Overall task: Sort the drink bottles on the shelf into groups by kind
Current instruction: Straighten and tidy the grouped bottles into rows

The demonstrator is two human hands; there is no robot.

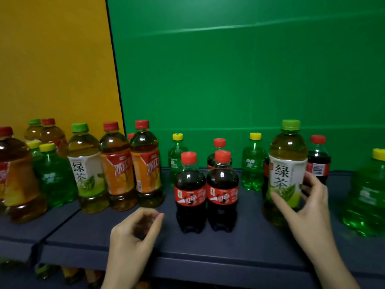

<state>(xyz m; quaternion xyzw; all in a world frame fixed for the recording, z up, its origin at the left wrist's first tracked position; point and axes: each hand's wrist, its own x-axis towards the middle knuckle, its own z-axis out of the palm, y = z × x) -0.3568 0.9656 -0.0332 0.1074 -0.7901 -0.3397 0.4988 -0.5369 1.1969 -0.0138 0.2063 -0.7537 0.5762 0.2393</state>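
Head view. Shelf [250, 243]: dark blue, flat, in two sections that meet at a joint low on the left. Behind it, a yellow panel [54, 59] on the left and a green panel [239, 69] on the right, divided by a dark slanted seam; dim light. Right hand [312, 201]: grip closed round a green tea [285, 163], thumb across the front label, fingers round its right side; the bottle is upright at right of centre, near the shelf's front. Left hand [133, 234]: over the front edge, fingers loosely curled, grip holding nothing. Front centre, a cola [190, 192] and a second cola [222, 190], upright and touching. Behind them, a third cola [219, 142]; a fourth cola [318, 161] just behind the held bottle. Green sodas with yellow caps: one [176, 157] at the back left of centre, one [253, 165] beside the held bottle, one [366, 197] at the right edge, one [54, 176] on the left. Left group, side by side: a second green tea [85, 170] and two iced teas [117, 170] [145, 167]; a blurred iced tea [16, 178] at the far left, more caps behind. Below the shelf, blurred bottles [68, 274].
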